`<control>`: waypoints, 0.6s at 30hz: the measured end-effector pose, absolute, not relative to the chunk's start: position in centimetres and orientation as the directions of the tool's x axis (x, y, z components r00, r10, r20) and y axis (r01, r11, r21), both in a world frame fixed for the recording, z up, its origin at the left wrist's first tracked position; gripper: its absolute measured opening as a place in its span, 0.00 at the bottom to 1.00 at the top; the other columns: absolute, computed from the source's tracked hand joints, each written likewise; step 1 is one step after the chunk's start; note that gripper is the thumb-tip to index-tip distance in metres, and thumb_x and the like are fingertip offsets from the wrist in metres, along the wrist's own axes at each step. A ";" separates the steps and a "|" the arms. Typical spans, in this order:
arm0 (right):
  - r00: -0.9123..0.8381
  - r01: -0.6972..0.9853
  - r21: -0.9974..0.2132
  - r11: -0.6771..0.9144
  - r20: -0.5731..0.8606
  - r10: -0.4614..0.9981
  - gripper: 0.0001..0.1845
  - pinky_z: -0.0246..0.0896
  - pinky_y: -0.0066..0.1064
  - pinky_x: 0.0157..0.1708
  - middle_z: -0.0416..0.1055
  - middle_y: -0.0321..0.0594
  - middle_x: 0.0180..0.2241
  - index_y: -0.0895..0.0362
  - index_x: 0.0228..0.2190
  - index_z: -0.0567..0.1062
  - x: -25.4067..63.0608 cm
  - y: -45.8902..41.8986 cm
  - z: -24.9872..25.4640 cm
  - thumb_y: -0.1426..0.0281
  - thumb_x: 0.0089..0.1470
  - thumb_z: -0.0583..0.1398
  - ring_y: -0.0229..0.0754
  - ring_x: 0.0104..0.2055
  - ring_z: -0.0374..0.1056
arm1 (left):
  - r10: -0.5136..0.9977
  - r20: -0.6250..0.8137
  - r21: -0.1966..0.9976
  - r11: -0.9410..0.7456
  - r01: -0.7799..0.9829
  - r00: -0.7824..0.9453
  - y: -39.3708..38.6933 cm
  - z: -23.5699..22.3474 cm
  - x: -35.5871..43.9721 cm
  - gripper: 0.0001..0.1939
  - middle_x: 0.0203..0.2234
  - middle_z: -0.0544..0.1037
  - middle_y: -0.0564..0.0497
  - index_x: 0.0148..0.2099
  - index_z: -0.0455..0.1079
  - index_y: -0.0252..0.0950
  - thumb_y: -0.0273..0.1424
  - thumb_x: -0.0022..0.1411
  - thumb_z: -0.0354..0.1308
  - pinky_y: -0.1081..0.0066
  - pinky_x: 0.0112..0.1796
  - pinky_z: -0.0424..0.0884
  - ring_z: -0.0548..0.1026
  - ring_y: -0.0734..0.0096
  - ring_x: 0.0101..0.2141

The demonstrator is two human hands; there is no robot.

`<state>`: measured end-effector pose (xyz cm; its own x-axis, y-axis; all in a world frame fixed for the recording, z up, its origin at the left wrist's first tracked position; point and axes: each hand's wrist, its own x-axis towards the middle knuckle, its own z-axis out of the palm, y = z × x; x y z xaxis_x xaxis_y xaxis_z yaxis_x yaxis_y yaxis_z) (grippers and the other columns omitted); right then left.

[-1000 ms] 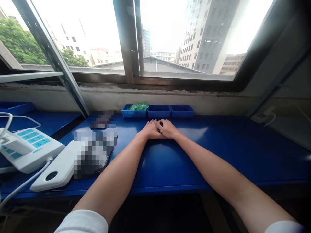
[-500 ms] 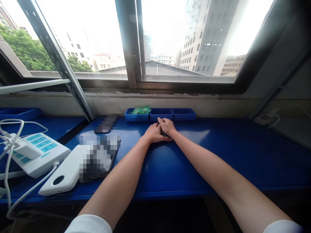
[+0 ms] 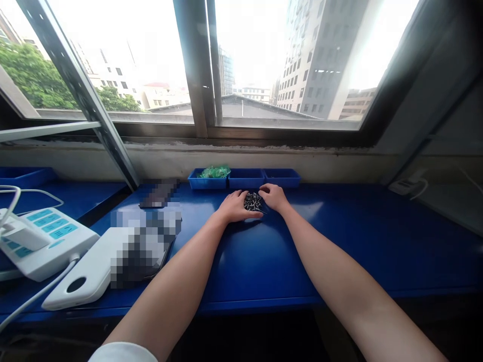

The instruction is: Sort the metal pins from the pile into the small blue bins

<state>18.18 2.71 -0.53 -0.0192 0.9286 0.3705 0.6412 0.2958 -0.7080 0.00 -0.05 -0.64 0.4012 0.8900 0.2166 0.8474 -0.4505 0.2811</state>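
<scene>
So there's a little heap of screws (image 3: 252,202) (dark and silvery bits, I'm going with screws) sitting on the blue surface (image 3: 264,261), pretty much right between the two hands.

The left hand (image 3: 237,207) is cupped around the left side of it: thumb stretched along the near edge, fingers reaching round the far side, with a wide gap between them where the heap sits. Not clamped on anything as far as I can see.

The right hand (image 3: 274,197) is just off the heap's right side, fingers bent and pointing left toward it. Can't tell if those fingers are together or a bit apart, or if they're pinching something tiny.

From the left palm the heap lies to the right; from the right fingers it's to the left and slightly closer to the person. The left hand is the nearer one, basically hugging it. No real long axis to the heap, it's roundish and the pieces point every which way.

Just beyond the hands are three blue bins in a row: the left bin (image 3: 208,184) has crinkly green plastic (image 3: 215,172) in it, then the middle bin (image 3: 246,183) and the right bin (image 3: 282,182).

Brands or writing? Nothing I can read. The white power strip (image 3: 81,241) and white power bank (image 3: 88,259) show no legible label, and the stuff beside them is pixelated out.
</scene>
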 end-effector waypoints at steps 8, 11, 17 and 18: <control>-0.107 0.806 -0.550 0.220 0.230 0.967 0.15 0.62 0.30 0.45 0.77 0.40 0.40 0.54 0.36 0.79 18.3 2.9 -0.5 0.62 0.47 0.60 0.45 0.44 0.70 | 0.937 0.112 0.263 -0.349 0.899 0.331 -0.6 -0.1 -0.5 0.49 0.63 0.55 0.38 0.65 0.51 0.33 0.63 0.53 0.41 0.56 0.58 0.50 0.52 0.50 0.62; -0.091 0.824 -0.526 0.208 0.240 0.967 0.15 0.61 0.31 0.45 0.77 0.41 0.40 0.54 0.37 0.79 18.1 2.9 -0.6 0.63 0.48 0.59 0.45 0.45 0.70 | 0.933 0.085 0.221 -0.359 0.907 0.349 -0.6 -0.4 -0.4 0.51 0.64 0.52 0.37 0.66 0.50 0.35 0.65 0.50 0.40 0.52 0.59 0.46 0.49 0.48 0.63; 0.001 0.832 -0.540 0.126 0.228 0.974 0.14 0.63 0.35 0.40 0.77 0.46 0.35 0.54 0.30 0.80 17.6 2.7 -0.4 0.60 0.50 0.58 0.49 0.41 0.72 | 0.925 0.092 0.201 -0.379 0.903 0.367 -0.3 -0.7 -0.3 0.51 0.63 0.53 0.38 0.65 0.51 0.37 0.66 0.49 0.42 0.51 0.59 0.46 0.48 0.48 0.63; 0.009 0.834 -0.539 0.115 0.223 0.975 0.13 0.63 0.36 0.39 0.77 0.46 0.35 0.54 0.30 0.80 17.4 2.6 -0.3 0.60 0.49 0.59 0.50 0.41 0.72 | 0.922 0.096 0.203 -0.386 0.900 0.374 -0.3 -0.8 -0.3 0.51 0.63 0.54 0.38 0.65 0.51 0.37 0.66 0.49 0.42 0.50 0.58 0.46 0.49 0.48 0.63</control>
